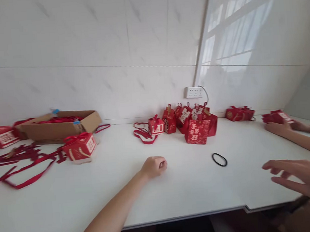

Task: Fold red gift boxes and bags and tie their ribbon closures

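My left hand [154, 167] rests on the white table in a loose fist, with nothing showing in its curled fingers. My right hand [301, 179], slightly blurred, hovers over the table's right side, fingers stretched and apart, holding nothing. Between the two lies a black elastic band [219, 160]. Beyond my left hand stand a small red gift box with a bow [156, 126], a red pouch-shaped box [169, 120] and a larger red box with pale lettering [197, 131]. Several similar red boxes with loop handles [183, 118] crowd behind that one. A red ribbon [145, 136] trails beside the small box.
At left, an open cardboard carton [53, 132] contains red material. Near it are a red box [80, 147], another red box [1, 138] and loose ribbons [28, 181]. Another person's hands [282, 129] touch a red box [277, 116]; another box [240, 114] lies near the wall socket [195, 92].
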`<state>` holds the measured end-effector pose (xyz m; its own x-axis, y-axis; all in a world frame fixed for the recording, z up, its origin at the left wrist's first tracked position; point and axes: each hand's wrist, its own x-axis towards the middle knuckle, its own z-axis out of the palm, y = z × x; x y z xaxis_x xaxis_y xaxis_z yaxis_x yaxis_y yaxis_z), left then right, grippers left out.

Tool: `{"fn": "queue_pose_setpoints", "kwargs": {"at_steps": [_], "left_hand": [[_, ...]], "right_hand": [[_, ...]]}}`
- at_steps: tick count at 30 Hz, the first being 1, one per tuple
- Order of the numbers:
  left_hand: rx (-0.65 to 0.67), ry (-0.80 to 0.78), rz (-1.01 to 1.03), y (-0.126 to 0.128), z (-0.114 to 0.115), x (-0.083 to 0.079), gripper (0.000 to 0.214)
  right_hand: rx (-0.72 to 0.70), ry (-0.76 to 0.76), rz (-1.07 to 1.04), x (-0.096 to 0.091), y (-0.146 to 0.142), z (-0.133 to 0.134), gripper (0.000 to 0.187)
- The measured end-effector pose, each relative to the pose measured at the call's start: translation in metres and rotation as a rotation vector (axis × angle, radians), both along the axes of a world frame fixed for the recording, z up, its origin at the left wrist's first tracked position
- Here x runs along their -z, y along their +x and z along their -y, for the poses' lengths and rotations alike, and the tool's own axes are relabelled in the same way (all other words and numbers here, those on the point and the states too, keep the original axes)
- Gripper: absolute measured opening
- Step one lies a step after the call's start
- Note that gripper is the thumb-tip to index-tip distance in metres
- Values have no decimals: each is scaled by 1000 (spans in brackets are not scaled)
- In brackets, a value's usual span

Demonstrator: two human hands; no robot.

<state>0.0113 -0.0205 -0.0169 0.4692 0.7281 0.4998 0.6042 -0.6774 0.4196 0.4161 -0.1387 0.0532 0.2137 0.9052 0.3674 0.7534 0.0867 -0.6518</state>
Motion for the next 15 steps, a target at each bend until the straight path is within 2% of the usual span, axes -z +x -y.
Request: {"fn": "queue_pose_setpoints", "kwargs": {"at_steps": [2,3,5,7,9,12,15], "left_hand": [[-172,61,51,-12,-10,-2,12],[-263,98,83,-19,-16,-4,11],[-439,174,145,-37,-27,-9,21],[-646,271,223,-60,-35,-13,37],[-889,371,320,-88,-38,-15,48],[-1200,429,471,-135,-38,-12,61],[-1455,320,691,-176,-39,-11,79]], "right_hand": [[-274,-246,195,5,-44,-53,23],[-394,-312,260,8,-72,-74,19],[-554,-320,239,18,-134,-106,19],[-585,-239,166,32,-191,-124,23],[-557,-168,80,50,-234,-134,26],[-560,-72,-23,74,-262,-141,27],[-583,-95,-61,87,-260,-144,28]]}}
